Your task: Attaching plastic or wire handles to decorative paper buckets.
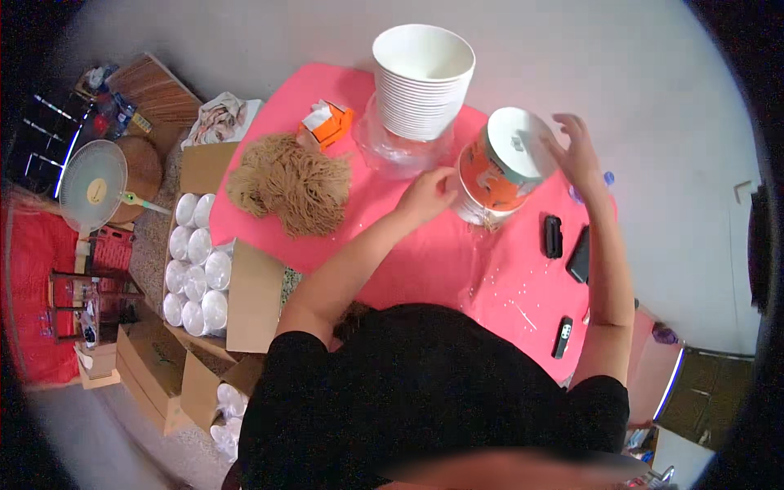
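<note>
Clearly, the two hands are apart, one on each side of an upturned orange-and-green printed paper tub [492, 181]. The left hand [429, 196] is half curled at its lower left, thumb and fingertips close to the wall; whether they touch it, I cannot tell. The right hand [576, 152] is loosely open, fingers bent and spread beside the tub's white base, with contact again unclear. Between the hands, the tub sits base up and slightly tilted, with white rims [476, 214] showing beneath its printed wall.

Just beyond the left hand rises a tall stack of white paper tubs [423, 94] with crumpled clear plastic film [384, 147] around its foot. Left of that hand lie a heap of dried noodles [292, 184] and an orange packet [329, 122]. Nearer the body than the right hand, a black case [553, 237] rests on the pink tablecloth [416, 269]; the right forearm crosses the cloth's edge.
</note>
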### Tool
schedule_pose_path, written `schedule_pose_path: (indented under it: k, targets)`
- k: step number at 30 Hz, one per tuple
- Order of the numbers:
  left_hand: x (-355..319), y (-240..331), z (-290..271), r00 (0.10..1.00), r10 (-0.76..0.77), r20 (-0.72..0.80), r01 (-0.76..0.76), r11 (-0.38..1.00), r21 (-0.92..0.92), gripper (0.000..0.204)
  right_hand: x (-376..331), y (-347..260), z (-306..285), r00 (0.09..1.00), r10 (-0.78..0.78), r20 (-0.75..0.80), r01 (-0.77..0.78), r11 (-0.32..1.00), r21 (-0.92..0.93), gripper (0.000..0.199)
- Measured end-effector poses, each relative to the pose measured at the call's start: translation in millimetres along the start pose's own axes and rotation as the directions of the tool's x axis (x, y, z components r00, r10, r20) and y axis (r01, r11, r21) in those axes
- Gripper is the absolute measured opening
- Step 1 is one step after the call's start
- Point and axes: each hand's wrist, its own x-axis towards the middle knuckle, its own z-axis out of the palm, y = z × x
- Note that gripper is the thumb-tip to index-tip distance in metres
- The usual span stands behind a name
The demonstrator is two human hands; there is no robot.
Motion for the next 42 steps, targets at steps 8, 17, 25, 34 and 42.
schedule_pose_path:
  k: [8, 17, 25, 34, 42]
  targets:
    - [52, 31, -75, 0.668, 0.109, -0.736, -0.062, 0.994, 0.091, 0.094, 99, -119, 86, 0.865, -0.453, 0.218, 0.500, 0.818, -0.285, 0.016]
    - [85, 43, -62, 0.620, 0.089, -0.780, -0.164, 0.986, -0.018, 0.096, 115, -140, 82, 0.833, -0.461, 0.308, 0.547, 0.774, -0.320, 0.013]
    - [68, 36, -73, 0.709, 0.078, -0.701, -0.111, 0.994, -0.002, 0.091, 115, -190, 10, 0.818, -0.470, -0.330, 0.439, 0.882, -0.169, 0.019]
    - [-64, -84, -162, 0.973, -0.144, -0.181, 0.223, 0.791, 0.570, 0.013, -48, -149, 3, 0.943, -0.155, 0.295, 0.006, 0.892, 0.452, 0.009]
    - [-122, -97, -145, 0.945, 0.318, 0.081, -0.182, 0.305, 0.935, 0.008, -126, -96, 82, 0.897, -0.076, 0.435, -0.148, 0.876, 0.458, 0.015]
